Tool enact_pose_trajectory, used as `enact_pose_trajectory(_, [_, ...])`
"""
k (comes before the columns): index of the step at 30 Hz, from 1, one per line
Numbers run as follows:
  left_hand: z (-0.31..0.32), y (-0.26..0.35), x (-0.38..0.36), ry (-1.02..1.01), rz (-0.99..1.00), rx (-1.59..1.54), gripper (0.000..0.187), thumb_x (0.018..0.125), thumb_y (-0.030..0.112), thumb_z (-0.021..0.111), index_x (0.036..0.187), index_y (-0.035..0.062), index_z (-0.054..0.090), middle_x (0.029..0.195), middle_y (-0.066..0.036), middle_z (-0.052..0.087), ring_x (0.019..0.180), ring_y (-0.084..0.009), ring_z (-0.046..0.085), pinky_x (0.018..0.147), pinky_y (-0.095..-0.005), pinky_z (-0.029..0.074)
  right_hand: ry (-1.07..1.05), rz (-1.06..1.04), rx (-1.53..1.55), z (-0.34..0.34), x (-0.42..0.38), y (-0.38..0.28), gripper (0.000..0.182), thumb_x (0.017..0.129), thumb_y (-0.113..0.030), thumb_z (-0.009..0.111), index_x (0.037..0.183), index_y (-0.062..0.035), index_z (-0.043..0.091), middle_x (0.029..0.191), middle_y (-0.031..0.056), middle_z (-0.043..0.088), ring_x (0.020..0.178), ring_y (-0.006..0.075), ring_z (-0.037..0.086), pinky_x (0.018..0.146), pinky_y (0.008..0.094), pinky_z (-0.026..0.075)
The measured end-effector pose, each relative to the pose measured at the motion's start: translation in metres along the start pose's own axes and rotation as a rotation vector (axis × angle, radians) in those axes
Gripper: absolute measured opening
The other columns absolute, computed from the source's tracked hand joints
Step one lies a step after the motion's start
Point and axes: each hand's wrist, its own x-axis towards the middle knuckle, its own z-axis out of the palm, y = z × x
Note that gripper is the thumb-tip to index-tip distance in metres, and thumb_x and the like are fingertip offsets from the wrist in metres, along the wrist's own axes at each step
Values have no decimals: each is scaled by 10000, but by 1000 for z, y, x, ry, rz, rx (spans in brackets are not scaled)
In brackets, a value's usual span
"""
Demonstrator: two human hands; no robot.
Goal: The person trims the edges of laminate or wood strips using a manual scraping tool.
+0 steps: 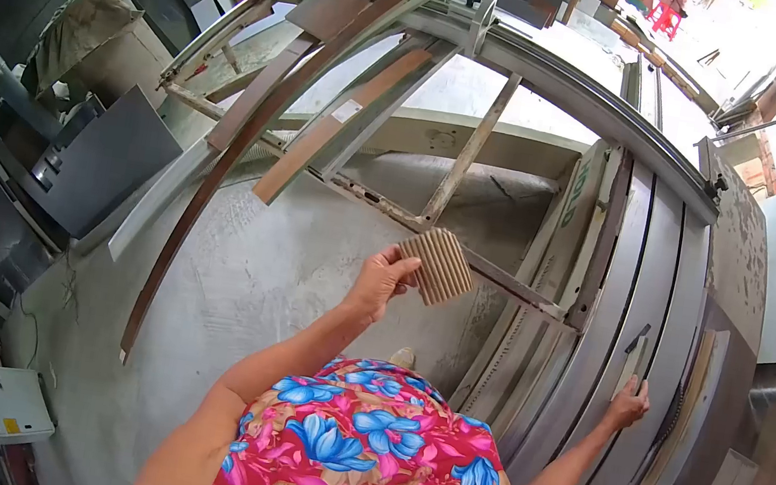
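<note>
My left hand (384,283) pinches the near-left edge of a small, roughly square, brown ribbed panel piece (438,267). The piece is tilted in the air over the floor, just this side of a metal frame (459,168). To the right, my right hand (627,405) has its fingers closed around the near end of a short pale strip of wood (631,367). That strip rests on the grooved metal saw table (576,391). A small dark piece (639,332) shows at the strip's far end.
Long wooden strips (351,122) lie across the frame's left part. A metal rail (573,79) runs across behind it. Dark grey panels (108,166) lean at the left, with a white metal box (1,401) below them. Boards (680,437) edge the saw table's right side.
</note>
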Motion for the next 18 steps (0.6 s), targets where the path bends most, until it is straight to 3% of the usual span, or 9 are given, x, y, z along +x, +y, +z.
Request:
enact_pose_trajectory(2, [11, -8, 0, -21, -12, 75, 120, 841, 150, 642, 950, 103, 618, 790, 41, 626, 612, -38, 535, 540, -208, 397, 126, -85, 96, -17, -23, -39, 411, 844, -337, 629, 1154, -69, 597, 1148, 154, 577, 1080, 288, 535, 933, 402, 416])
enact_pose_trajectory(4, [43, -22, -3, -138, 14, 138, 134, 838, 146, 641, 955, 85, 619, 791, 31, 624, 630, -38, 533, 553, -208, 402, -128, -264, 601, -39, -50, -93, 416, 846, -295, 622, 1150, -13, 583, 1155, 149, 570, 1070, 261, 537, 907, 360, 428])
enact_pose_trajectory(6, [59, -29, -8, -245, 32, 200, 152, 835, 146, 640, 965, 70, 618, 796, 21, 624, 652, -43, 536, 567, -208, 408, -549, -385, 940, -30, -88, -128, 400, 837, -211, 627, 1161, 16, 564, 1150, 129, 565, 1042, 238, 548, 892, 328, 432])
enact_pose_trajectory(8, [79, -37, -15, -359, 34, 235, 175, 832, 149, 641, 978, 55, 616, 803, 11, 626, 677, -51, 544, 581, -210, 415, -961, -227, 1191, -40, -126, -162, 368, 815, -96, 634, 1153, 18, 547, 1051, 85, 592, 872, 146, 586, 762, 271, 481])
enact_pose_trajectory(10, [90, -41, -14, -385, 58, 344, 193, 835, 165, 641, 985, 47, 613, 816, -3, 632, 701, -67, 558, 592, -210, 420, -1093, -223, 1103, -27, -144, -166, 305, 827, -89, 619, 1103, 26, 561, 947, 66, 621, 812, 109, 585, 710, 249, 482])
enact_pose_trajectory(12, [94, -47, -15, -444, -7, 437, 221, 843, 191, 638, 1005, 43, 602, 847, -20, 645, 720, -78, 573, 601, -209, 424, -1001, -197, 1106, -37, -144, -163, 250, 834, -68, 594, 1061, 33, 572, 866, 39, 627, 794, 99, 584, 711, 248, 480])
enact_pose_trajectory(15, [103, -49, -26, -548, -147, 460, 270, 855, 224, 631, 1051, 46, 576, 902, -36, 662, 727, -85, 585, 609, -208, 428, -912, -55, 1124, -55, -127, -125, 213, 816, -47, 586, 1011, 36, 589, 883, 40, 623, 798, 96, 581, 714, 249, 479])
enact_pose_trajectory(18, [99, -53, -25, -586, -218, 486, 278, 862, 227, 630, 1076, 63, 563, 949, -47, 663, 730, -85, 594, 621, -205, 444, -457, -68, 968, -75, -93, -67, 224, 797, -42, 573, 1003, 35, 610, 894, 51, 624, 820, 110, 580, 746, 254, 476])
